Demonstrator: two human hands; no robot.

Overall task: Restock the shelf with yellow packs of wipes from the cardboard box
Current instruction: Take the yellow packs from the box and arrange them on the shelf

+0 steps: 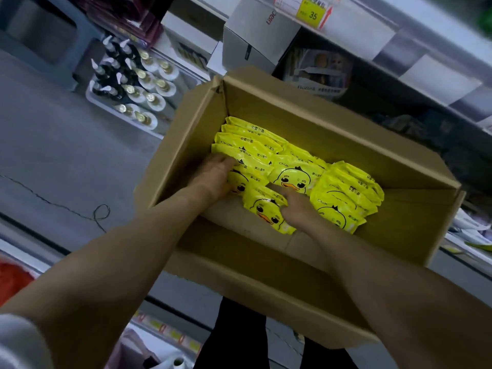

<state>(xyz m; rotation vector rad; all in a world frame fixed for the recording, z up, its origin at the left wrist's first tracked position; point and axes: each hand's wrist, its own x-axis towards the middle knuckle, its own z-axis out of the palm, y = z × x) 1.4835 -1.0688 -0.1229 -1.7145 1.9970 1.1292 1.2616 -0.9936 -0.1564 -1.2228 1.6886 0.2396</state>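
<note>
An open cardboard box (314, 121) sits tilted in front of the person, its flaps folded outward, and it holds only yellow packs of wipes, which cover the far part of its floor while the near part shows bare cardboard. At the left, a row of packs (247, 145) stands on edge, one behind another, so that mainly their top seams and dark printed characters show. In the middle, one pack (295, 177) lies face up. At the right, a stack of packs (346, 201) leans against itself, overlapping like tiles. Each pack is a soft, glossy, bright yellow pouch printed with a cartoon duck face: black eyes, an orange bill, a small dark tuft on top and the letters "CKOK" above it. The left hand (213, 174) lies on the near end of the left row, fingers stretched out fairly straight and gripping nothing that can be seen. The right hand (298, 211) has its fingers curled over the edge of a single front pack (263, 211), which it holds tilted with the duck face showing. Behind the box a shelf (372, 25) carries a yellow price tag (310, 12) reading 35, with white boxes (253, 43) below it. Farther left, a white tray (93, 98) holds gold-capped bottles (149, 97).
</note>
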